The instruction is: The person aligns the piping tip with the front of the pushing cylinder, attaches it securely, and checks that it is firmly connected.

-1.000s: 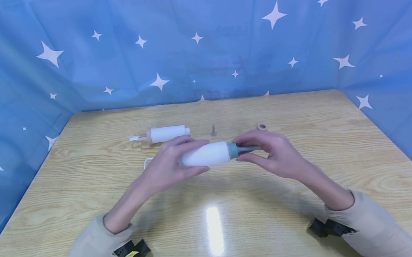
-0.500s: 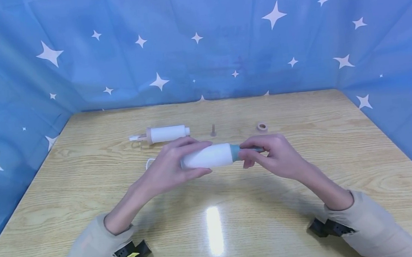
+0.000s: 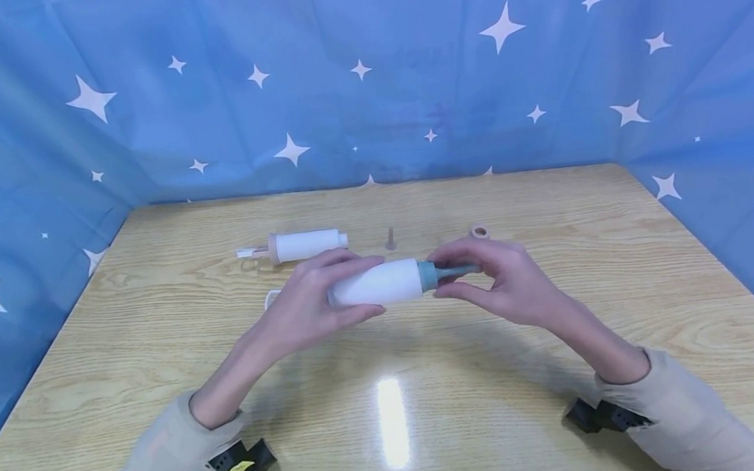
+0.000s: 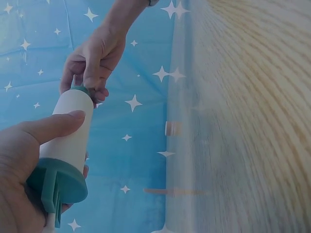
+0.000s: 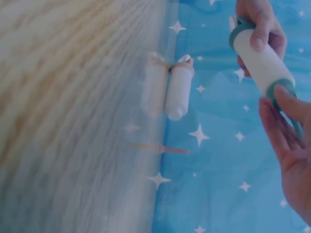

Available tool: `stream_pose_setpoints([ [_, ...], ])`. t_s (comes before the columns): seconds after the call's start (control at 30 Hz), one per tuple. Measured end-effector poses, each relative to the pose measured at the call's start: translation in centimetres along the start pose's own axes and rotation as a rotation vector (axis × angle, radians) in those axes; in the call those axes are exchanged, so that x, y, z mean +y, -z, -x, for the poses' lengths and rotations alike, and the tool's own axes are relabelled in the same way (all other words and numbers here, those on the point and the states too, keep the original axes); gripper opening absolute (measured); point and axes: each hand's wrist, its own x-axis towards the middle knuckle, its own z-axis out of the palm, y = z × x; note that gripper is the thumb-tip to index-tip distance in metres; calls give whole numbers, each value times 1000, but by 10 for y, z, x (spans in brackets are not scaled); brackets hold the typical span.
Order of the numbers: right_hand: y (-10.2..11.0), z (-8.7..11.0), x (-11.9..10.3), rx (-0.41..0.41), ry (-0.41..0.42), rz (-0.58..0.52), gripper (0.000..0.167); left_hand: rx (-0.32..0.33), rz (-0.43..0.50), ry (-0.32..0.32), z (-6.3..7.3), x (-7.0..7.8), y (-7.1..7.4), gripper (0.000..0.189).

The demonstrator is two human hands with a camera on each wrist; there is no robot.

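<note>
Left hand (image 3: 312, 301): wrapped round the white tube (image 3: 381, 284), with the thumb on the near side and fingers on the far side.
White tube: up in the air over the table (image 3: 158, 344), lying sideways.
Right hand (image 3: 512, 283): pinching the green cap (image 3: 428, 276) between thumb and fingers.
Green cap: on the right end of the white tube, touching it.
Green spout (image 3: 457, 271): long and thin, sticking out of the cap to the right, under the bent right hand.
Green end plate (image 4: 68, 184): round, on the other end of the white tube, close to the left palm.
White handle (image 3: 271, 298): poking out to the left, mostly hidden by the left hand.
Second white tube (image 3: 308, 245): on its side on the table, past the left hand, with a light brown end (image 3: 273, 249) on the left.
Brown stick (image 3: 391, 237): thin, standing up on the table, right of the second white tube.
Brown ring (image 3: 480, 232): small, flat on the table, just past the right hand.
Curtain (image 3: 366, 105): blue with white stars, hanging behind the table.
</note>
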Motion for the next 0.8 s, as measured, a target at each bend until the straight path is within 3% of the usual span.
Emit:
stream_pose_setpoints([
  [0.23,0,1,0,11,3,103,40,-3,13,-3,0,-1,-1,55],
  [0.47,-1,5,0,3,-84,84,10,-10,26,-12,0,0,-3,53],
  [0.63,-2,4,-1,51,-113,83,20,-6,24,-29,0,0,-4,53],
  [0.8,-2,2,-1,47,-25,57,33,-12,19,-35,0,0,-4,53],
])
